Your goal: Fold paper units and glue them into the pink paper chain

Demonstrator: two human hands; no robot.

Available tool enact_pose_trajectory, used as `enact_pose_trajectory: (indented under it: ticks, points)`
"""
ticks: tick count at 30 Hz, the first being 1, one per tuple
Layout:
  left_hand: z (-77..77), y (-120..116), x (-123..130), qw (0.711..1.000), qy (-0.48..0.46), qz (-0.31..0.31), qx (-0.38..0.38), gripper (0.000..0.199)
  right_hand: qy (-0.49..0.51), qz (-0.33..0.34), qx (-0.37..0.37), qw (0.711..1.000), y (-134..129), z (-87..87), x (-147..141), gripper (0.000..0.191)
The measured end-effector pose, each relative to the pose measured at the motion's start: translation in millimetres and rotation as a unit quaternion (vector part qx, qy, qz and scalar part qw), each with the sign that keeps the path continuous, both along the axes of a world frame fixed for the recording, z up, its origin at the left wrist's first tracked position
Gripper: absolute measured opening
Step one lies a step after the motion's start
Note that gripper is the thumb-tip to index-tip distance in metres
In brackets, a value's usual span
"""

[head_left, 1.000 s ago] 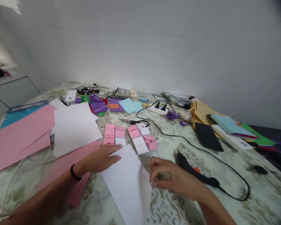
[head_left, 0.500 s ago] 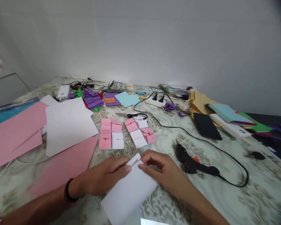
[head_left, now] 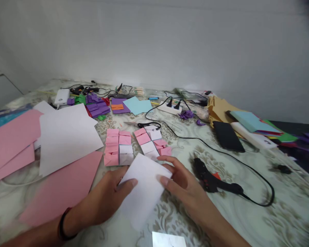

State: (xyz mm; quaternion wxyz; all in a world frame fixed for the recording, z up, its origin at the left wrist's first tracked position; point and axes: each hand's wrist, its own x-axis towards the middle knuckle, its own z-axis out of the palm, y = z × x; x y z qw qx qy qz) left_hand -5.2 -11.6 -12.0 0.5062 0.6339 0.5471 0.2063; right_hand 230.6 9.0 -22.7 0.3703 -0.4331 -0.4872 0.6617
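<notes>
Between my two hands is a folded white sheet of paper (head_left: 142, 188), held above the patterned tablecloth and a little blurred at its lower end. My left hand (head_left: 106, 195) pinches its left edge, thumb on top and fingers hidden beneath. On the right edge, my right hand (head_left: 184, 183) grips with the thumb on top and fingers behind. Just beyond the sheet lie two groups of folded pink and white paper squares, the left group (head_left: 118, 145) and the right group (head_left: 153, 140). The sheet's top corner overlaps the view of the right group.
White paper (head_left: 69, 137) and pink paper (head_left: 64, 188) lie at left. A black glue gun (head_left: 208, 176) with a looping cord rests at right, near a black phone (head_left: 228, 136). Scissors (head_left: 149, 125), a power strip (head_left: 170, 108) and purple paper pieces (head_left: 98, 108) are farther back.
The white sheet has been raised and turned, its top corner now farther from me. Both hands have shifted from the folded top end to its sides. The view has moved slightly.
</notes>
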Motion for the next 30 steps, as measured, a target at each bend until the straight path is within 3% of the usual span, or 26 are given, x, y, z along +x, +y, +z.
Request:
enact_pose_trajectory:
  ticks: [3, 7, 10, 12, 14, 20, 30]
  points:
    - [-3.7, -2.8, 0.3, 0.999, -0.026, 0.013, -0.023, 0.04, 0.003, -0.002, -0.037, 0.999, -0.3, -0.6, -2.0, 0.037]
    - [-5.1, -5.1, 1.1, 0.996, -0.076, -0.022, -0.045, 0.038, 0.008, 0.0, -0.063, 0.998, -2.7, -1.4, -4.1, 0.037]
    - [-4.8, -3.4, -0.6, 0.991, -0.132, 0.0, -0.001, 0.03, -0.005, 0.001, -0.06, 0.998, -3.6, 0.6, -2.1, 0.038]
    - [-5.2, -1.9, -2.6, 0.987, -0.151, 0.026, 0.045, 0.044, -0.015, 0.005, -0.058, 0.998, -4.1, 2.7, -0.7, 0.037]
    - [-5.4, -1.2, -4.1, 0.986, -0.14, 0.037, 0.083, 0.046, -0.02, 0.008, -0.055, 0.998, -4.7, 4.4, 0.0, 0.036]
    - [-3.1, -1.8, -2.7, 0.986, -0.109, 0.046, 0.116, 0.021, -0.037, 0.004, -0.051, 0.998, -6.5, 4.5, -0.6, 0.035]
    - [0.9, -0.7, -0.9, 0.986, -0.09, 0.053, 0.126, 0.024, -0.064, -0.014, -0.06, 0.996, -7.4, 3.8, -0.7, 0.036]
